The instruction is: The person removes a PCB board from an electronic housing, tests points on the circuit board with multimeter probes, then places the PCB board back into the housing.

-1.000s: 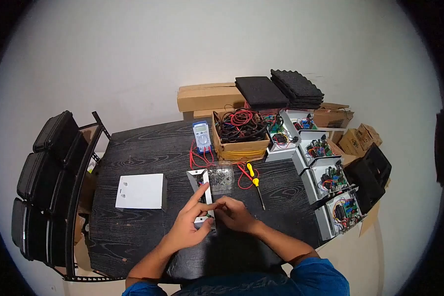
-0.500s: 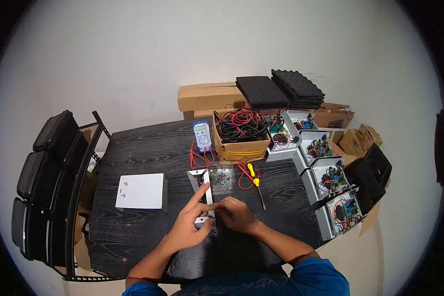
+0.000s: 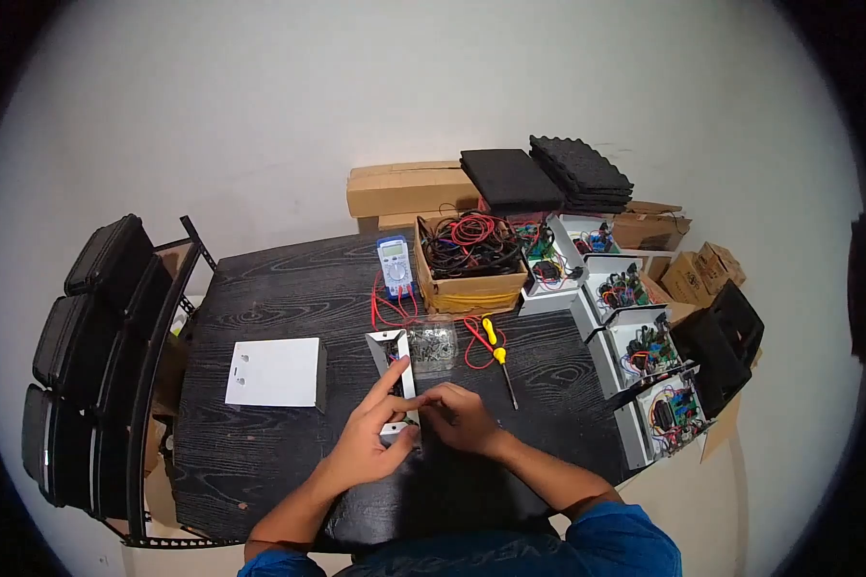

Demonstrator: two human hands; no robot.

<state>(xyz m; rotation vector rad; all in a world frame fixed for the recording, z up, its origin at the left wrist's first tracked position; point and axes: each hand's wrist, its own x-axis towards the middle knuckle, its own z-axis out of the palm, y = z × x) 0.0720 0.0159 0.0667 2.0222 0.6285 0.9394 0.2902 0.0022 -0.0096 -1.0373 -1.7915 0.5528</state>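
A white metal casing (image 3: 389, 339) stands on edge on the black table, with some wiring inside. My left hand (image 3: 373, 438) grips it from the left, index finger stretched along its top and thumb near its lower end. At its right side is my right hand (image 3: 459, 419), fingers curled together and touching the casing; whatever they hold is hidden. Just behind lies a clear tray of small parts (image 3: 433, 346). A yellow-handled screwdriver (image 3: 501, 359) rests to the right of the tray.
A white cover (image 3: 275, 373) lies left. Behind are a multimeter (image 3: 394, 264) with red leads and a cardboard box of cables (image 3: 471, 288). Open casings with circuit boards (image 3: 649, 351) line the right edge. Black cases (image 3: 77, 337) fill a rack at far left.
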